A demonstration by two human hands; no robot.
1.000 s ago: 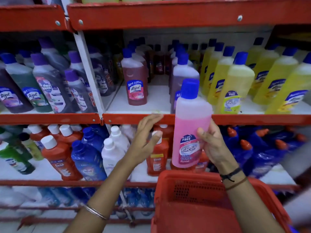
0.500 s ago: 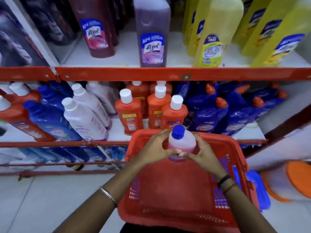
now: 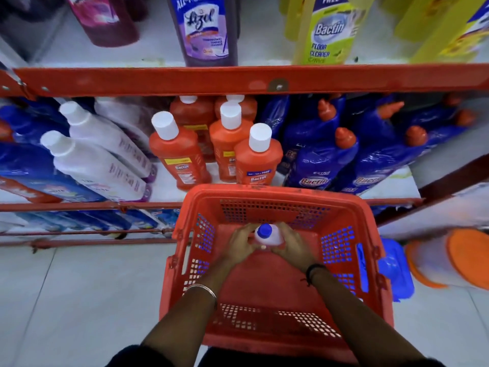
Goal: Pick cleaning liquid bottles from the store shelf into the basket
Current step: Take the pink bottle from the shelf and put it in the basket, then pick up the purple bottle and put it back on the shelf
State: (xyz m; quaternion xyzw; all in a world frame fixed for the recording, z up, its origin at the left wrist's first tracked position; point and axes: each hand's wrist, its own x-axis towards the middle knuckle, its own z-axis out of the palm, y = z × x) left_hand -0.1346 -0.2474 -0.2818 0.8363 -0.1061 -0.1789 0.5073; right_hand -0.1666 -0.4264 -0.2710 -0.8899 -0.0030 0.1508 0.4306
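Head view: pink bottle is being clamped by left hand and right hand, lowered upright into red basket at lower centre; release, then another shelf pick, is probably being called for.

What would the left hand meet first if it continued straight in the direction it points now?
The left hand already touches the blue-capped bottle it holds with the right hand. Beyond that, probably the red basket far wall; depth is unclear.
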